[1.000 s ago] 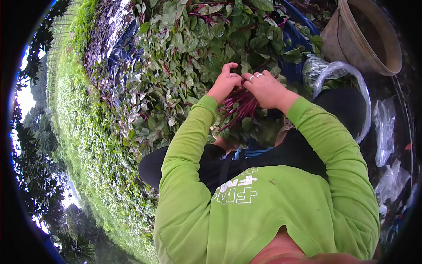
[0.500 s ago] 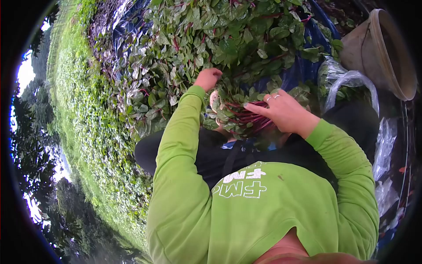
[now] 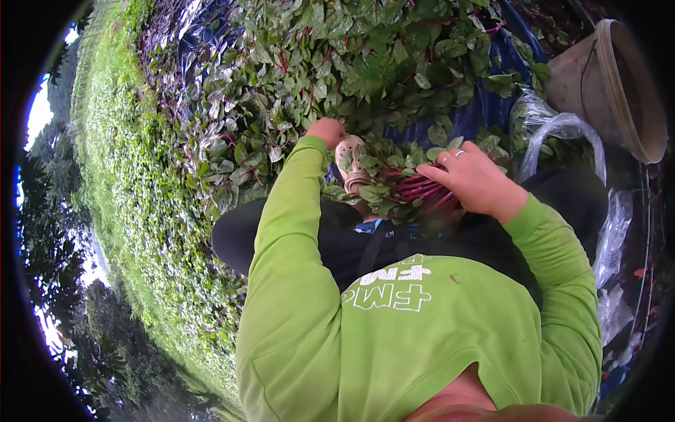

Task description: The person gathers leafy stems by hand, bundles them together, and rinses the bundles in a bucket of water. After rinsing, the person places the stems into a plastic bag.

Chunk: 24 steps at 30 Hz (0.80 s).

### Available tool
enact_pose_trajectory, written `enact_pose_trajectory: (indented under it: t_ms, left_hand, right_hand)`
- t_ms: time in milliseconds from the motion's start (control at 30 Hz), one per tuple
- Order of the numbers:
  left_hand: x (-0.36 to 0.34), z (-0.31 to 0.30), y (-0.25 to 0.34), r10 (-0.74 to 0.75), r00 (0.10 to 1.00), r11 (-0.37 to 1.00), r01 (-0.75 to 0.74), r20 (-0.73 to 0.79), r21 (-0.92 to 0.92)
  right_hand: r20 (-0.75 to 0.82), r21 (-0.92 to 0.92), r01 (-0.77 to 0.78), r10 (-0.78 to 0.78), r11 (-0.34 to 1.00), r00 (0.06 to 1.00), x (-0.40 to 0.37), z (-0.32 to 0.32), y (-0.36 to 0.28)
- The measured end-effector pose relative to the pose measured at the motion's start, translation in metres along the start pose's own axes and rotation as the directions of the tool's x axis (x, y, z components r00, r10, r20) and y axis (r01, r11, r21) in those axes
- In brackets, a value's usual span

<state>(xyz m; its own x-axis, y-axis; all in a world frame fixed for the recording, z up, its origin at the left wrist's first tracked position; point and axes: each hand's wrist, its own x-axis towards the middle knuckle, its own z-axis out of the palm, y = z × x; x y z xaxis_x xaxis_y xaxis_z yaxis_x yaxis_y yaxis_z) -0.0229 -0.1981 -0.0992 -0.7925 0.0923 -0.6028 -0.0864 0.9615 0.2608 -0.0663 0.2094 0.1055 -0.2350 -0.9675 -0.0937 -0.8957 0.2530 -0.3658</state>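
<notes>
My right hand [image 3: 481,179], with a ring on one finger, is closed over a bunch of red-stemmed leafy greens [image 3: 422,188] lying across my lap. The stems of the bunch point toward that hand and its leaves spread to the left. My left hand [image 3: 326,132] reaches to the near edge of a large heap of the same greens [image 3: 309,77]. Its fingers are curled, and their tips are hidden, so whatever they hold cannot be made out. Just right of the left hand shows a beige clog with holes [image 3: 349,160].
A blue plastic sheet [image 3: 485,109] lies under the heap. At the right a tipped bucket [image 3: 580,77] rests beside a clear plastic bag [image 3: 545,119] containing greens. More crumpled plastic [image 3: 613,243] lies below it. Green ground cover [image 3: 133,190] stretches along the left.
My left hand has drawn slightly left and down, uncovering more of the clog. My right hand and the bunch have shifted a little to the right.
</notes>
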Motion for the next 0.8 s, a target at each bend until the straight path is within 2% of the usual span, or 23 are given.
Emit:
enact_pose_trajectory:
  t_ms: [67, 100, 133, 200, 300, 367, 400, 433, 467, 500, 533, 567, 667, 800]
  left_hand:
    - [-0.006, -0.040, 0.025, -0.088, 0.993, 0.995, 0.085, -0.076, -0.046]
    - [-0.012, -0.069, 0.040, -0.108, 0.987, 0.969, 0.078, -0.119, -0.233]
    - [-0.011, -0.084, 0.045, -0.064, 0.978, 0.907, -0.025, -0.196, -0.421]
    - [-0.005, -0.111, 0.051, -0.022, 0.932, 0.658, -0.259, -0.361, -0.707]
    - [-0.019, -0.154, 0.065, -0.152, 0.941, 0.839, -0.038, -0.301, -0.542]
    - [-0.022, -0.156, 0.075, -0.256, 0.912, 0.946, 0.167, -0.321, -0.279]
    - [-0.022, -0.156, 0.079, -0.304, 0.889, 0.952, 0.272, -0.343, -0.138]
    - [-0.012, -0.145, 0.071, -0.354, 0.873, 0.910, 0.239, -0.335, -0.339]
    - [-0.006, -0.133, 0.069, -0.432, 0.838, 0.789, 0.173, -0.333, -0.590]
    - [0.000, -0.121, 0.068, -0.507, 0.807, 0.606, 0.083, -0.303, -0.791]
    - [0.004, -0.112, 0.068, -0.526, 0.814, 0.431, 0.005, -0.246, -0.903]
    - [0.008, -0.103, 0.067, -0.542, 0.819, 0.233, -0.069, -0.188, -0.970]
    - [0.007, -0.095, 0.064, -0.403, 0.914, -0.216, -0.151, -0.053, -0.965]
    - [0.007, -0.091, 0.069, -0.433, 0.901, -0.264, -0.104, 0.022, -0.959]
  right_hand:
    - [0.004, -0.020, 0.003, -0.003, 1.000, 1.000, 0.002, -0.002, -0.002]
    - [0.005, -0.027, -0.001, 0.001, 1.000, 1.000, 0.003, -0.002, -0.003]
    - [0.011, -0.033, 0.001, -0.001, 0.999, 1.000, 0.004, -0.002, -0.004]
    - [0.021, -0.049, 0.001, 0.000, 0.999, 1.000, 0.006, -0.003, -0.002]
    - [-0.007, -0.024, 0.000, 0.000, 1.000, 1.000, 0.007, 0.005, 0.003]
    - [-0.039, -0.012, 0.000, -0.001, 1.000, 0.999, 0.006, 0.010, 0.006]
    - [-0.053, -0.005, 0.002, -0.003, 1.000, 0.999, 0.005, 0.011, 0.006]
    - [-0.063, -0.005, 0.005, -0.005, 1.000, 0.998, 0.005, 0.012, 0.007]
    - [-0.072, -0.005, 0.006, -0.006, 1.000, 0.997, 0.004, 0.013, 0.007]
    - [-0.080, -0.004, 0.005, -0.005, 1.000, 0.997, 0.003, 0.014, 0.007]
    - [-0.077, -0.006, 0.000, -0.001, 1.000, 0.997, 0.002, 0.014, 0.007]
    - [-0.074, -0.006, -0.003, 0.002, 1.000, 0.997, 0.001, 0.015, 0.007]
    - [-0.062, -0.010, -0.006, 0.006, 1.000, 0.998, 0.002, 0.017, 0.008]
    - [-0.051, -0.003, -0.008, 0.008, 1.000, 0.999, 0.004, 0.017, 0.009]
